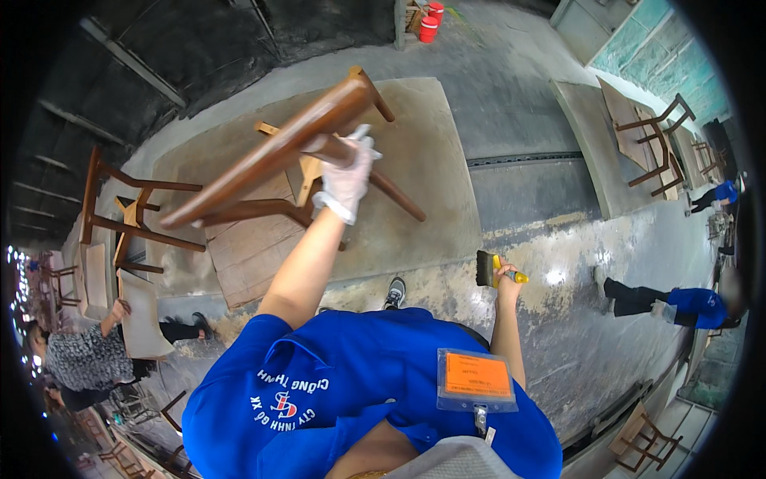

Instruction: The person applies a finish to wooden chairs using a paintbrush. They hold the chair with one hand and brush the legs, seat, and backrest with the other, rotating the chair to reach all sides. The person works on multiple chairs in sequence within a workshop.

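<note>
My left hand (346, 177), in a thin whitish glove, is closed round a round wooden leg of a brown chair frame (275, 148). The frame is tilted, its long dark rail slanting from lower left to upper right, slightly smeared by motion. Lighter wooden corner pieces show between its rails. Low on my right, my bare right hand (507, 281) grips a paintbrush (487, 268) by its yellow handle. Its dark bristles point left, apart from the chair frame. Fingertips behind the leg are partly hidden.
Beneath the frame lies a large brown board (423, 160). Another chair frame (136, 215) stands on the left, beside a person in a patterned shirt (88, 355). More chair frames (662, 148) and a person in blue (694, 307) are on the right. Red buckets (428, 29) stand far ahead.
</note>
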`<control>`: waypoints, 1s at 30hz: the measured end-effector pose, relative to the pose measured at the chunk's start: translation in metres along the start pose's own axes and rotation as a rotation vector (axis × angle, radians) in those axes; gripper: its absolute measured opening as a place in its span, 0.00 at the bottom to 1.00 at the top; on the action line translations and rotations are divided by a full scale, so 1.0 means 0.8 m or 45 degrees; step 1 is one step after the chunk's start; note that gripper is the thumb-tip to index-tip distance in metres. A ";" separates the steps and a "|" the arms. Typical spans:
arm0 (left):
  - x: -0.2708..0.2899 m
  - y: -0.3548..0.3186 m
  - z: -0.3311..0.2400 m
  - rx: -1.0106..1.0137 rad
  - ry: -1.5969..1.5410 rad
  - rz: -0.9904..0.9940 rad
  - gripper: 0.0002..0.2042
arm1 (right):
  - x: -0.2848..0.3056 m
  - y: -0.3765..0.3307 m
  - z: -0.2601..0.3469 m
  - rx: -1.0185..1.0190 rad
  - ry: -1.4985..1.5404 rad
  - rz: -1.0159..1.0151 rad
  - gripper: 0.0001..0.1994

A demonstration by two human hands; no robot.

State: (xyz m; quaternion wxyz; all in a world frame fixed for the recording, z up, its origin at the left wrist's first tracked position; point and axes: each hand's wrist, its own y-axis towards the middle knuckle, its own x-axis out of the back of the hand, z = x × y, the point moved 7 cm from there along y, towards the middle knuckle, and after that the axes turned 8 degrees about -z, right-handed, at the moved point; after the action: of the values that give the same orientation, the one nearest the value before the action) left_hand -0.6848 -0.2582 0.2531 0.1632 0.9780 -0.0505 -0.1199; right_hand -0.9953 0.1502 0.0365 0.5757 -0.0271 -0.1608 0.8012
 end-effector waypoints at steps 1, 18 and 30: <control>-0.016 -0.009 0.009 0.002 0.069 0.022 0.03 | -0.007 -0.002 0.012 0.025 0.041 0.047 0.13; -0.103 -0.088 0.095 0.024 0.785 0.594 0.16 | -0.113 -0.048 0.202 -0.084 0.981 0.335 0.13; 0.293 -0.240 0.110 0.394 1.543 1.045 0.17 | -0.299 -0.073 0.014 -0.670 1.540 -0.047 0.13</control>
State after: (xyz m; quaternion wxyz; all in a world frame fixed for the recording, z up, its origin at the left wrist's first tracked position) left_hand -0.4687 -0.1366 0.0571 0.0547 0.7871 -0.3288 0.5189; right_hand -0.8644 -0.0586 0.0295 0.5524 -0.6095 0.0003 0.5686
